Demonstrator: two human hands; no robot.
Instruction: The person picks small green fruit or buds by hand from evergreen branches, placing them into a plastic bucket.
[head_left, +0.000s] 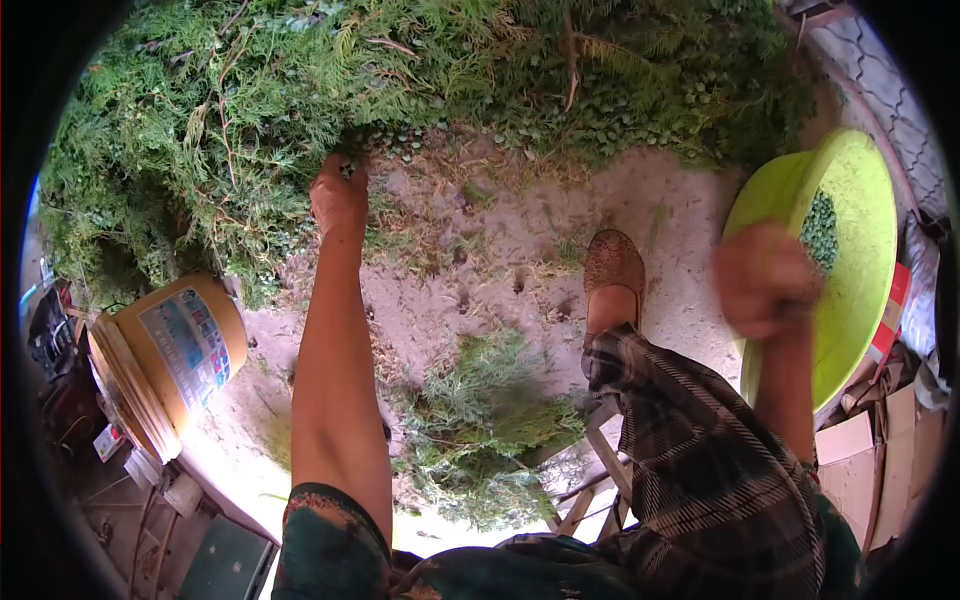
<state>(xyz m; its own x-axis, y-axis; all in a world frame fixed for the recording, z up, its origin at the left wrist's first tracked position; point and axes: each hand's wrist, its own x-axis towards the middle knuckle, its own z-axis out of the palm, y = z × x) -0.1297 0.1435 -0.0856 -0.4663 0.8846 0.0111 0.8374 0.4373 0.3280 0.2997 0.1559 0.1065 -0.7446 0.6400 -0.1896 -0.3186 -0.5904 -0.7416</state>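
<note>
My left hand [340, 200] is at the near edge of a large heap of cut evergreen branches [420, 60]. Its fingers are curled closed, and small pale-green bits, like the cones scattered along the heap, show between them. On the right, my right hand [768, 282] is smeared by motion in front of a lime-green basin [868, 290]. It looks rounded, but its fingers cannot be made out. Inside the tilted basin lies a pile of small green cones [820, 232], partly hidden by the basin's rim.
A yellow bucket [225, 325] with a printed label lies on its side at left. Loose sprigs [490, 430] lie on the dusty ground [680, 220] near my shod foot [613, 268]. Cardboard [850, 450] stands at lower right, and a wooden frame [608, 460] is beside my leg.
</note>
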